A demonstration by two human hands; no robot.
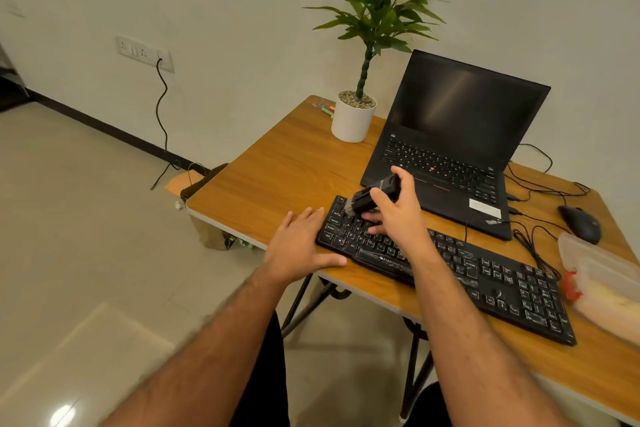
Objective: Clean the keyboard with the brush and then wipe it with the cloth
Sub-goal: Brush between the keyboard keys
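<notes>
Right hand (394, 215) gripped brush (372, 196), bristles on keyboard's (485, 274) left end; left hand (299, 246) lay flat, fingers spread, on tabletop (277, 177) touching keyboard edge

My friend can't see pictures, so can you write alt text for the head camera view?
A person's right hand holds a black brush with its bristles on the left end of a black keyboard, while the left hand lies flat beside it on a wooden table. Behind are an open laptop, a potted plant and a mouse.
</notes>
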